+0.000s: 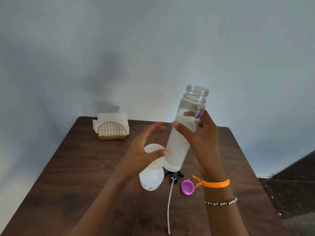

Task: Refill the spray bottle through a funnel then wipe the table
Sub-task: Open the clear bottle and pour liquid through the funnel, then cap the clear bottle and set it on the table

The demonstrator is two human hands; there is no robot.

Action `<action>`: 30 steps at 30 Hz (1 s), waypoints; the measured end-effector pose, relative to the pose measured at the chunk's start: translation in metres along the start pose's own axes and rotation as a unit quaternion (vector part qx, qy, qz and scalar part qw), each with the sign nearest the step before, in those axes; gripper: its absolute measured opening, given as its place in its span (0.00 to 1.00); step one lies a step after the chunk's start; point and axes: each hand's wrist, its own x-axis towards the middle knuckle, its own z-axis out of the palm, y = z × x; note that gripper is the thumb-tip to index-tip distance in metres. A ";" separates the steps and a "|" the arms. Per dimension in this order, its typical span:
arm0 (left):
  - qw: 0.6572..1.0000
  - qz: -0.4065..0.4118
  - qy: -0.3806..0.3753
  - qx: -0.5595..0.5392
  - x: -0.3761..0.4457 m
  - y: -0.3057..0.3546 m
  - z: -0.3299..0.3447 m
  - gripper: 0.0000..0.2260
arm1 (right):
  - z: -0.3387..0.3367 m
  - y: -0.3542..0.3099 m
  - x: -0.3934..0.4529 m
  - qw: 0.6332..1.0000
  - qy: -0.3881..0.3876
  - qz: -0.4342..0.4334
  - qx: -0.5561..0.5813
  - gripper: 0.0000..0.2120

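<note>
Soft, even, rather dim light fills the view, and the pale grey-blue wall [153, 40] carries a broad blurred shadow above the dark brown wooden table [76, 167]. The wide lens bows the table's edges outward and stretches the corners. The picture is slightly soft throughout, the clear plastic bottle [187, 123] showing faint pale glints and no harsh glare.

Clear tall bottle [184, 132], uncapped, purple print near neck, tilted slightly, mouth up; right-hand fingers [189, 113] wrap its upper half. White funnel [153, 155] sits in the translucent spray bottle [150, 180], just beneath the left-hand fingers [158, 127]. Spray head with dip tube [170, 198] and purple cap [187, 186] lie below the fingers.
</note>
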 end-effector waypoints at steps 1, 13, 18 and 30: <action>1.000 0.002 -0.018 -0.005 0.001 0.006 0.003 0.34 | 0.002 -0.004 0.001 1.000 -0.008 -0.006 -0.002 0.23; 0.997 -0.006 0.055 -0.054 0.007 0.018 0.013 0.28 | 0.007 0.055 0.000 0.993 0.068 -0.050 0.084 0.13; 0.996 -0.014 0.058 -0.059 0.006 0.019 0.009 0.23 | -0.003 0.181 -0.018 0.928 0.011 0.117 -0.352 0.10; 0.994 -0.035 0.067 -0.077 0.001 0.018 0.010 0.28 | -0.027 0.217 -0.052 0.898 -0.091 0.234 -0.362 0.13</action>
